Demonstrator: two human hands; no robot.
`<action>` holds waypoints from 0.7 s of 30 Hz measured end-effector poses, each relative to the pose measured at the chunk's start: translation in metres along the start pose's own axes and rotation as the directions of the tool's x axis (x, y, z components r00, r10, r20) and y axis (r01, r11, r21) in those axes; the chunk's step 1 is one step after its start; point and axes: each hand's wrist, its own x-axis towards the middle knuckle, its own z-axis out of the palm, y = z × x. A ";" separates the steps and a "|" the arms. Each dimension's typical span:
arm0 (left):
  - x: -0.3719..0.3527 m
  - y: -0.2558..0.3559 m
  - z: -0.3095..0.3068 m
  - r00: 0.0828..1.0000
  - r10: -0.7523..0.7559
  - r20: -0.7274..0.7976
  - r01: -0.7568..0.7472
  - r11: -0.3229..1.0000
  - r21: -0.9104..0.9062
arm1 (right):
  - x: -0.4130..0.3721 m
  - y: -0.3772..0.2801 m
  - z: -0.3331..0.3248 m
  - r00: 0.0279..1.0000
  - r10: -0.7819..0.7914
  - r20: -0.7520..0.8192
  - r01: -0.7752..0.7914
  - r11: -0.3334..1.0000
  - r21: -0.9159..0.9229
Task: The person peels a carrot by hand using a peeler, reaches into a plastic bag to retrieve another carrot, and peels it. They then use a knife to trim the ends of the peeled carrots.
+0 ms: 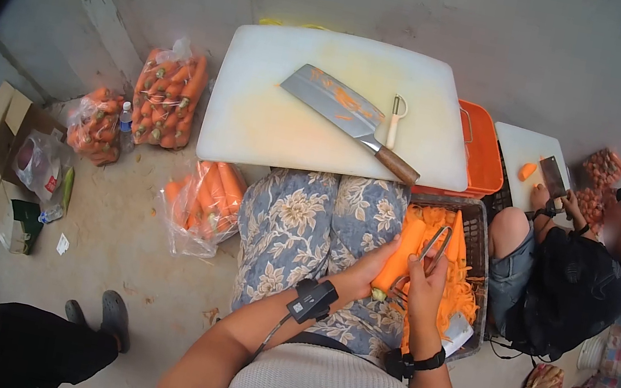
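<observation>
My left hand is wrapped round the lower end of a thick peeled carrot, held tilted over the right side of my lap. In my right hand is a metal peeler, its prongs pointing up beside the carrot. Just beneath, a dark plastic basket holds a heap of orange carrot peelings. In front of my knees, a white cutting board carries a cleaver with orange scraps on its blade and a white-handled peeler.
Bags of carrots stand on the left floor; an opened bag lies by my leg. An orange crate sits behind the board. At right, a co-worker holds a cleaver over another board. Another person's legs show lower left.
</observation>
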 end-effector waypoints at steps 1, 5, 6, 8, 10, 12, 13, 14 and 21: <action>0.003 -0.003 0.010 0.992 0.083 -0.098 -0.084 0.997 0.003 | 0.005 0.012 0.003 0.988 -0.150 0.027 0.152 0.954 -0.258; 0.001 0.003 0.005 0.992 0.111 -0.052 -0.108 0.993 0.057 | 0.018 0.022 0.013 0.981 -0.184 0.059 0.192 0.899 -0.393; 0.001 0.004 0.003 0.992 0.109 -0.059 -0.106 0.993 0.048 | 0.019 0.023 0.013 0.985 -0.165 0.043 0.169 0.922 -0.349; 0.004 0.004 0.001 0.994 0.058 -0.096 -0.051 0.996 0.077 | 0.025 0.027 0.011 0.983 -0.176 0.041 0.178 0.898 -0.403; 0.006 0.004 0.004 0.989 0.053 -0.141 -0.040 0.995 0.091 | 0.034 0.029 0.009 0.980 -0.194 0.039 0.190 0.870 -0.456; 0.008 0.004 0.006 0.981 0.052 -0.188 -0.032 0.994 0.108 | 0.045 0.029 0.007 0.998 -0.010 -0.068 -0.006 0.975 -0.224; 0.008 0.002 0.007 0.974 0.074 -0.216 -0.027 0.977 0.213 | 0.054 0.032 0.003 0.998 -0.006 -0.069 -0.009 0.974 -0.226; 0.007 0.001 0.006 0.965 0.098 -0.241 -0.018 0.949 0.314 | 0.063 0.039 -0.003 0.996 0.016 -0.086 -0.030 0.985 -0.170; 0.005 0.017 0.009 0.973 -0.057 -0.226 0.085 0.989 0.119 | 0.084 0.029 0.012 0.988 0.074 -0.134 -0.101 0.974 -0.204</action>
